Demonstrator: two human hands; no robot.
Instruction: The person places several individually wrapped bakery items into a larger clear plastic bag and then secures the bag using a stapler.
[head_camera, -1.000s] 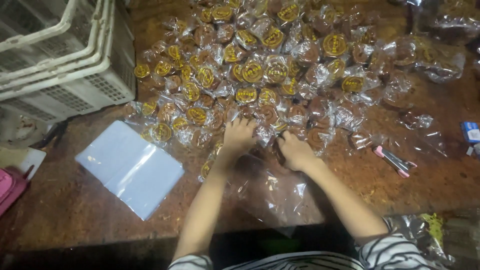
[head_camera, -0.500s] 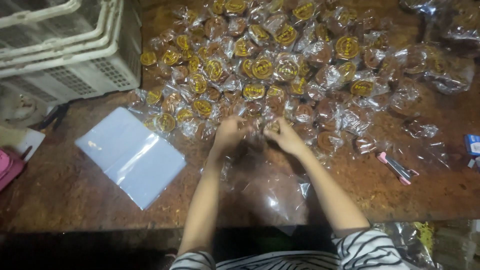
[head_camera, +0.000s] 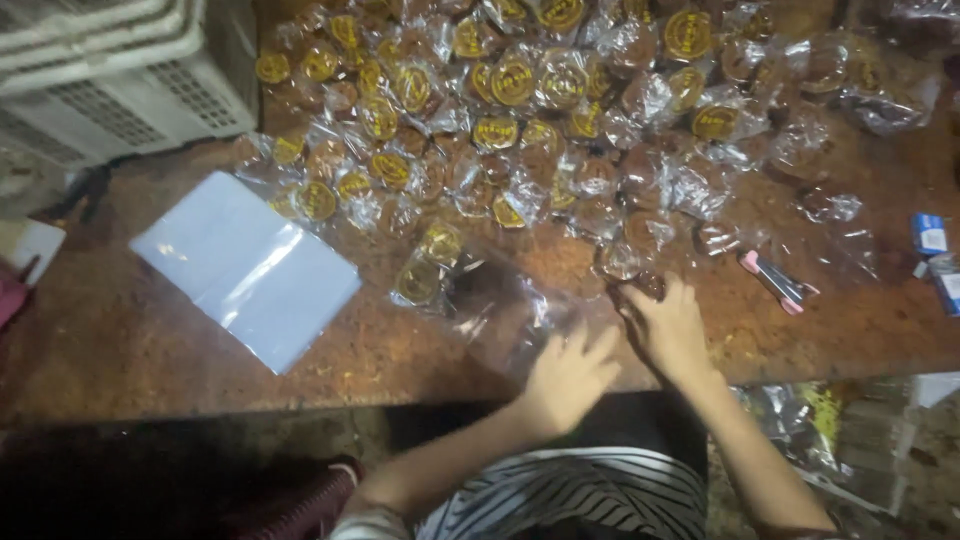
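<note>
A person in a striped top works at a worn wooden table (head_camera: 150, 330) heaped with small round baked goods, each sealed in its own clear wrapper with a yellow round label (head_camera: 520, 90). The left hand (head_camera: 567, 375), blurred with motion, lies flat and open-fingered over the near end of a large clear plastic bag (head_camera: 505, 310) that sprawls on the table edge; the hand presses on the film rather than pinching it, as far as the blur allows one to judge. The right hand (head_camera: 668, 325) reaches just beside the bag, fingers curled loosely around a dark wrapped piece (head_camera: 628, 268) at the front of the heap; whether the grip has fully closed on it cannot be told. Two more wrapped pieces (head_camera: 428, 265) sit touching the bag's far side. A stack of flat clear bags (head_camera: 245, 265) lies to the left, well apart from the hands, with white plastic crates (head_camera: 120, 80) behind it, a pink clip (head_camera: 778, 282) to the right, and small blue-and-white boxes (head_camera: 935, 250) at the far right edge. To do this step well, it seems wise for the left hand to hold the bag's mouth steady and open against the table, since the thin film looks slippery and apt to fold shut, while the right hand takes one wrapped piece at a time by its body, not its crinkled edge, so the rest of the heap is not dragged forward or off the table.
</note>
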